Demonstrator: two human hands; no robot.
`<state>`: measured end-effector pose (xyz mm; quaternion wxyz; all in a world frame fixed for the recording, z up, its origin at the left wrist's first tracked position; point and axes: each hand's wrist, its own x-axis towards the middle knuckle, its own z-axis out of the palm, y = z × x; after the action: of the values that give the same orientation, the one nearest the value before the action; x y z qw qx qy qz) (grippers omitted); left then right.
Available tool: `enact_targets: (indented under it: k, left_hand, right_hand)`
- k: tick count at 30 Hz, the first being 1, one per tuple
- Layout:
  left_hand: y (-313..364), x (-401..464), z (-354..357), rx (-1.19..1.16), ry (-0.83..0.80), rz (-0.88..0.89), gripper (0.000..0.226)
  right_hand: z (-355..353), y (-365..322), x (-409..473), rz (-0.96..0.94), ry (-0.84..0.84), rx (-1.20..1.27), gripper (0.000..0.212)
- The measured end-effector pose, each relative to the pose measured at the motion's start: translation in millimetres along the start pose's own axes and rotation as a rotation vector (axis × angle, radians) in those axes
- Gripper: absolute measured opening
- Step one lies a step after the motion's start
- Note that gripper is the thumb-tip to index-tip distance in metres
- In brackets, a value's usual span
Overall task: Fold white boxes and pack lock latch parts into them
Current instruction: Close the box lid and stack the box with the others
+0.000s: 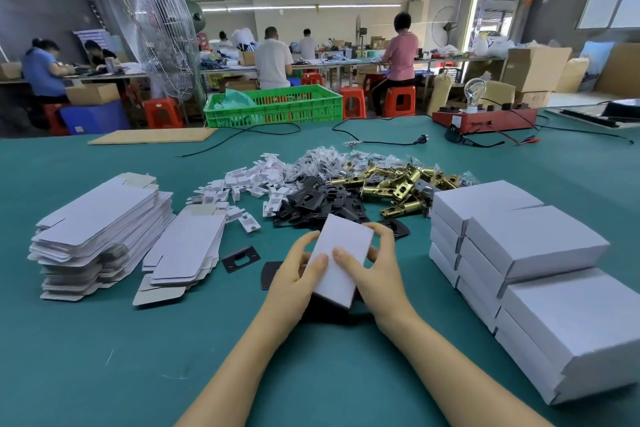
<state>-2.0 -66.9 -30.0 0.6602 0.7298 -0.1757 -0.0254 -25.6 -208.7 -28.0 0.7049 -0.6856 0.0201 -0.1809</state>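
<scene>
Head view, and both hands are on one closed white box (341, 255), held just above the green table (104, 357) in the middle of the bench. The left hand (298, 274) curls round its near-left edge with the thumb pressed on the top face; the right hand (374, 267) wraps the far-right side, thumb on top too, so the fingers are narrow and clamped on cardboard.

Behind it lie the parts: black strike plates (311, 204), brass latch bolts (398, 184), white plastic clips (242, 184) and small bagged screws (325, 159). One black plate (240, 258) sits loose just left of the hands.

Flat box blanks (100, 229) are stacked on the left, finished boxes (519, 253) piled on the right.

Whether the end flaps are tucked, I cannot tell. If one is loose, I'd expect the heavy latch to slide out when the box tilts. Squeezing too hard could crease the thin card. The finished pile leans a little; a careless drop might topple it.
</scene>
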Motion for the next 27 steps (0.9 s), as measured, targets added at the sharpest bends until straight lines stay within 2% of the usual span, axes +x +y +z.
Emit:
enact_targets:
  k: [2,5,7,10,11,14,16,19,22,24,27]
  left_hand:
    - [-0.4,-0.1,0.2,0.008,0.022,-0.012,0.034]
    - [-2.0,1.2,-1.8,0.023,0.073,-0.043,0.029]
    - [-0.6,1.9,-2.1,-0.047,0.097,-0.065,0.021]
    - [3.3,2.0,-3.0,-0.112,0.137,-0.095,0.021]
    - [4.0,2.0,-3.5,-0.119,0.149,-0.099,0.020]
    - [5.4,-0.1,-3.6,-0.154,0.137,-0.113,0.018]
    - [6.9,-3.6,-2.7,-0.163,0.109,-0.104,0.013]
    - [11.5,-7.6,-4.9,-0.289,0.042,-0.167,0.025]
    - [11.0,-2.2,-8.5,-0.429,0.065,-0.291,0.044]
    - [8.0,1.6,-7.0,-0.398,0.061,-0.308,0.039]
    - [6.2,1.5,-3.4,-0.348,0.059,-0.278,0.035]
  right_hand:
    - [1.2,-3.1,0.4,0.045,0.050,-0.040,0.045]
    - [0.5,-14.5,1.8,-0.150,0.066,-0.599,0.052]
    - [-1.1,-26.1,2.2,-0.312,-0.066,-0.854,0.075]
    - [-7.1,-48.8,0.0,-0.204,-0.410,-1.033,0.100]
    - [-9.3,-54.0,-1.0,-0.193,-0.448,-1.099,0.101]
    - [-4.3,-64.9,-12.8,-0.330,-0.400,-1.369,0.093]
    - [5.1,-70.7,-23.4,-0.348,-0.410,-1.497,0.090]
    - [9.8,-88.8,-34.4,-0.239,-0.407,-1.489,0.076]
    - [-3.9,-122.3,-43.2,-0.197,-0.400,-1.401,0.072]
    - [-21.1,-148.7,-53.7,-0.184,-0.345,-1.311,0.074]
    - [-57.7,-186.8,-72.0,-0.155,-0.152,-1.202,0.081]
